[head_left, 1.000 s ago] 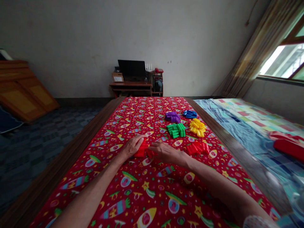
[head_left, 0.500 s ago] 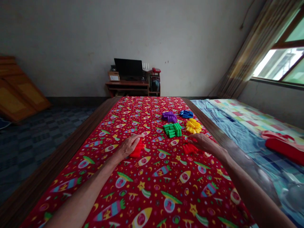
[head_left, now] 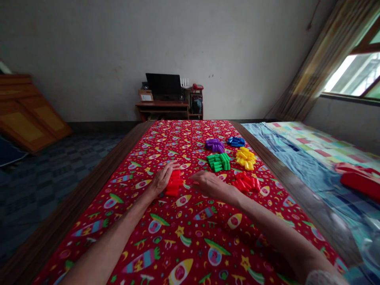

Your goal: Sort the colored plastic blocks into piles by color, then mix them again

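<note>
My left hand (head_left: 162,179) rests on the cloth with its fingers stretched out along the far left side of a small block of red tube-like plastic pieces (head_left: 175,185). Just right of that block is my right hand (head_left: 209,184), its fingers drawn together and pointing left. Whatever those fingertips may hold is hidden. A loose heap of similar red pieces (head_left: 246,183) lies to the right, beyond my right forearm. Behind it are heaps of green pieces (head_left: 219,161), yellow pieces (head_left: 246,158), purple pieces (head_left: 215,145) and blue pieces (head_left: 236,141).
A red patterned cloth (head_left: 178,253) covers the long table, whose dark wooden edges (head_left: 118,154) show at both sides. On the right stands a bed (head_left: 293,166) with a red item (head_left: 359,184) on it. A desk with a monitor (head_left: 163,86) is against the far wall.
My right hand has moved left from the loose red heap to near the red block. My left hand's fingers have straightened, uncovering more of the block. The view has shifted slightly.
</note>
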Demonstrator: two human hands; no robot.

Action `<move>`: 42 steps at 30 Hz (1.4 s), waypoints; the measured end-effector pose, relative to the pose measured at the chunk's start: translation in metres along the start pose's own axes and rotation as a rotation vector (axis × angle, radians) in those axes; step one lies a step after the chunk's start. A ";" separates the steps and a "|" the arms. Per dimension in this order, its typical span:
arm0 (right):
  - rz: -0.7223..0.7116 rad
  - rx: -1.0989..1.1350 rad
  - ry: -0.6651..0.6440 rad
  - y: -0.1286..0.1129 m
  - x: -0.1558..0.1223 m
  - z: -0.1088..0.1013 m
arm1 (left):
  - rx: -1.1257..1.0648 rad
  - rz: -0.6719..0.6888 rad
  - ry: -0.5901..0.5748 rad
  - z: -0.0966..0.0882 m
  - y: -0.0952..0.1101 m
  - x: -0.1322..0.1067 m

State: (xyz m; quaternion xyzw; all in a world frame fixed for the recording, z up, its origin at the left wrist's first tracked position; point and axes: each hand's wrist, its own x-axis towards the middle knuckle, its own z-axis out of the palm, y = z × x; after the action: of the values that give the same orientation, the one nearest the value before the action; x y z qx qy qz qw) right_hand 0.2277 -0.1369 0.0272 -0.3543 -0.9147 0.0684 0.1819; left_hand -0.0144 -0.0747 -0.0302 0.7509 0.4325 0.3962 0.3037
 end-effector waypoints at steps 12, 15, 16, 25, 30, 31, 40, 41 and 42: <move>0.044 -0.144 -0.061 -0.003 0.020 0.021 | 0.029 -0.013 0.003 0.000 -0.005 -0.001; 0.074 -0.129 0.015 0.017 -0.013 -0.007 | 0.027 -0.015 0.005 0.000 -0.001 -0.002; 0.086 -0.129 0.030 0.025 -0.026 -0.015 | 0.025 -0.015 0.005 0.000 -0.001 -0.002; 0.195 -0.265 -0.171 0.068 -0.095 -0.055 | -0.004 0.012 0.043 0.002 -0.016 0.001; 0.081 -0.218 -0.034 0.040 -0.070 -0.042 | -0.049 0.007 0.040 0.002 -0.019 0.002; 0.072 -0.190 -0.015 0.029 -0.059 -0.035 | -0.064 0.001 0.039 0.001 -0.018 0.002; -0.095 -0.191 0.006 -0.048 0.044 0.061 | -0.289 -0.096 0.077 -0.003 -0.012 0.004; -0.077 -0.225 0.003 -0.048 0.048 0.068 | -0.297 -0.102 0.076 -0.003 -0.011 0.004; -0.063 -0.247 0.003 -0.046 0.050 0.073 | -0.300 -0.106 0.077 -0.003 -0.010 0.003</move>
State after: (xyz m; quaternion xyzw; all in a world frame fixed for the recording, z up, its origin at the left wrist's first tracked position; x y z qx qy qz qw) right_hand 0.1367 -0.1372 -0.0143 -0.3450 -0.9266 -0.0513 0.1403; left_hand -0.0201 -0.0673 -0.0355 0.6574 0.4190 0.4681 0.4161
